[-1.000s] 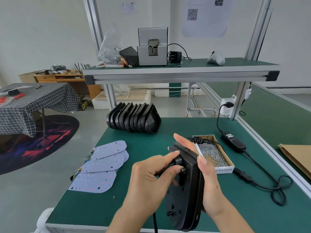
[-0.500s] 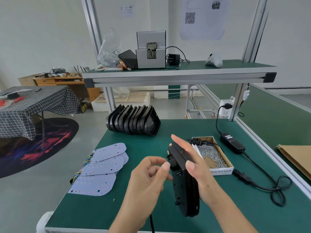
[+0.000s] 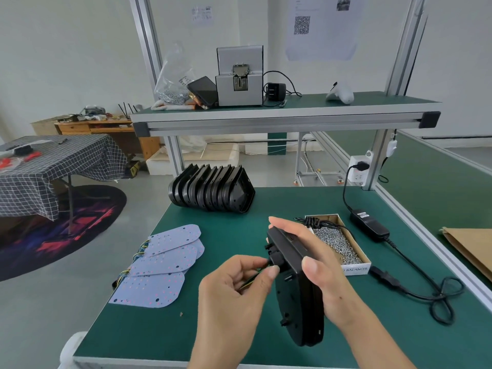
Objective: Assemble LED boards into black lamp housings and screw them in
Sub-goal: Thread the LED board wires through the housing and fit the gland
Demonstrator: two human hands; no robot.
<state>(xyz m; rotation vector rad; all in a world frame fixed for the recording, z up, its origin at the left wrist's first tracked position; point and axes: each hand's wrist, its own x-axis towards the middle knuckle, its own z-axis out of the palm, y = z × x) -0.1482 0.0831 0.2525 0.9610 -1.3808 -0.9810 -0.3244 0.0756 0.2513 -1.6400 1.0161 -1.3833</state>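
A small assembly workshop — a green-matted workbench on an aluminium frame, a row of black lamp housings, stacked LED boards, a box of screws, and a screw feeder on the upper shelf — all under plain white walls

Your bench is dark green, and the lamp housing you hold is black, like the stacked housings behind it. The LED boards are pale lilac with red dots (their wires yellow and green). The screws are silver in a tan-walled box. The tablecloth is a dark, white-lined grid.
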